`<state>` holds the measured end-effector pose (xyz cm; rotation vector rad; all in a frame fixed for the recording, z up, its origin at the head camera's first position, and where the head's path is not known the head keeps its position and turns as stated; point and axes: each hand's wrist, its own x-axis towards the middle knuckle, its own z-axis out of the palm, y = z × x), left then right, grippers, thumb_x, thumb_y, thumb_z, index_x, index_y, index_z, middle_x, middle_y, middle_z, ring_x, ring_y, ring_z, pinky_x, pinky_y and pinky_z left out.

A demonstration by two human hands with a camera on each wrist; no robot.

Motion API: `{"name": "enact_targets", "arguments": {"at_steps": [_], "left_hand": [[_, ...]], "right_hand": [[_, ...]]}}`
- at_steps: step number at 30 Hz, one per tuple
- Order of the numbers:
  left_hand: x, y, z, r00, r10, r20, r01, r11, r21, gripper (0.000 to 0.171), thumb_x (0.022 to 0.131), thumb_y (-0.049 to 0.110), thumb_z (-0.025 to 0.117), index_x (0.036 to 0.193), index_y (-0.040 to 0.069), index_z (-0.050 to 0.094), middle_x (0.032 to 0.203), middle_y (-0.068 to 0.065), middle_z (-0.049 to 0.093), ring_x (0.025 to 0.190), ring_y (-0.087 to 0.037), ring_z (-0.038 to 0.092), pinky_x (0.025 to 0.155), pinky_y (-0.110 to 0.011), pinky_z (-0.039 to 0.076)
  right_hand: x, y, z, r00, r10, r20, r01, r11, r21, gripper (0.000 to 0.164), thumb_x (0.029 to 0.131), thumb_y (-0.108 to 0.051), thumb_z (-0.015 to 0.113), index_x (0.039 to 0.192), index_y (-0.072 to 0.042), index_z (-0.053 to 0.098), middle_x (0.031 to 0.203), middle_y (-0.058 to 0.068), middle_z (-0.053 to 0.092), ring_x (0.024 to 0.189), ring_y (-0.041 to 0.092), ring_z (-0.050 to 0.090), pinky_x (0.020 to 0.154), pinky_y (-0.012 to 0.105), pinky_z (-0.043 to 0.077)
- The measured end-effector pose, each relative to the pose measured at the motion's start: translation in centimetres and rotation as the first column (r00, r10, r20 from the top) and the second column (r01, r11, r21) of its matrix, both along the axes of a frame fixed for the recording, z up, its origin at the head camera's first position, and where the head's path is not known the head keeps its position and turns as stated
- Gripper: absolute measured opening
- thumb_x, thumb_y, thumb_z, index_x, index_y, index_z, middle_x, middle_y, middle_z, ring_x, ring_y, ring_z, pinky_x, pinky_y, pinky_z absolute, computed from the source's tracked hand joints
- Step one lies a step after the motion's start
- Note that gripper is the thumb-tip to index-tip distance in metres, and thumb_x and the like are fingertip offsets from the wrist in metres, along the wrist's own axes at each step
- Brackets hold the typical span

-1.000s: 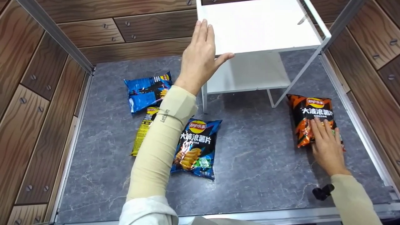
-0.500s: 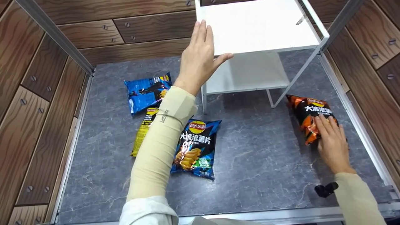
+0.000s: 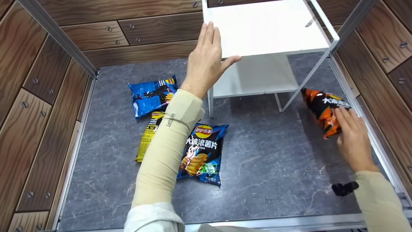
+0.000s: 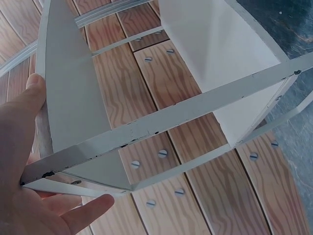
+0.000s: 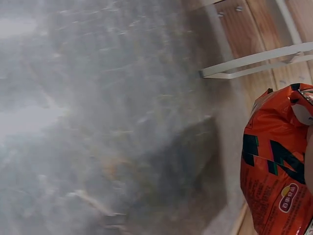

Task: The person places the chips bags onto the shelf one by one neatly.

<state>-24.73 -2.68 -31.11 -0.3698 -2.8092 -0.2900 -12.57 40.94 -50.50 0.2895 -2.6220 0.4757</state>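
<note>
My left hand (image 3: pixel 205 59) rests with straight fingers along the left rim of a white two-tier side table (image 3: pixel 270 29), its thumb spread along the front edge. In the left wrist view, this hand spans the table's corner. At the right, my right hand (image 3: pixel 355 141) grips an orange and black Lay's chip bag (image 3: pixel 322 111). The bag is tilted, and the right wrist view shows it off the floor with a shadow beside it. The thumb is hidden in the head view.
Left of the table lie a blue chip bag (image 3: pixel 148 96), a yellow chip bag (image 3: pixel 145 141) partly behind the left forearm, and a blue-black chip bag (image 3: pixel 206 154). Wood-patterned walls and metal rails surround the grey marbled floor (image 3: pixel 264 180).
My right hand has moved to the right and slightly away from me. The orange chip bag has turned and tilted up with it. The left hand and table stay in place.
</note>
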Motion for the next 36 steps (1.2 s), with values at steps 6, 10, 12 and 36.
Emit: {"name": "enact_targets", "arguments": {"at_steps": [6,10,12,36], "left_hand": [[-0.1,0.0,0.0,1.000,-0.001,-0.027,0.001,1.000,-0.005,0.097,0.091,0.070,0.044,0.154,-0.002,0.027,0.164,-0.016,0.023,0.155,-0.025,0.016,0.114,-0.030,0.041],[-0.1,0.0,-0.1,1.000,0.008,-0.012,-0.008,1.000,-0.001,0.097,0.091,0.070,0.044,0.155,-0.001,0.027,0.164,-0.016,0.022,0.155,-0.025,0.015,0.114,-0.030,0.041],[-0.1,0.0,-0.2,1.000,0.007,-0.002,-0.007,1.000,0.005,0.098,0.091,0.070,0.044,0.155,-0.001,0.026,0.165,-0.016,0.021,0.155,-0.025,0.014,0.114,-0.030,0.040],[-0.4,0.7,0.0,1.000,0.021,0.006,-0.021,1.000,-0.018,0.099,0.090,0.071,0.042,0.156,-0.001,0.022,0.165,-0.015,0.019,0.155,-0.024,0.012,0.116,-0.029,0.037]], "right_hand": [[-1.0,0.0,2.7,0.999,-0.007,-0.033,0.007,1.000,-0.002,0.080,0.073,0.022,0.051,0.147,-0.007,0.048,0.150,0.019,0.047,0.141,0.046,0.038,0.122,0.059,0.020],[-1.4,-0.1,4.5,0.999,-0.024,-0.026,0.024,1.000,-0.001,0.076,0.076,0.020,0.052,0.147,-0.007,0.047,0.151,0.019,0.046,0.143,0.044,0.037,0.123,0.059,0.019],[-1.5,-0.2,5.4,0.999,-0.030,-0.028,0.030,1.000,-0.009,0.076,0.076,0.019,0.049,0.147,-0.007,0.047,0.151,0.019,0.046,0.143,0.044,0.036,0.123,0.059,0.019],[-6.1,-1.6,17.1,0.962,-0.069,-0.263,0.059,0.997,-0.047,0.061,0.085,0.020,0.046,0.139,-0.005,0.056,0.143,0.023,0.054,0.138,0.044,0.043,0.124,0.042,0.026]]}}
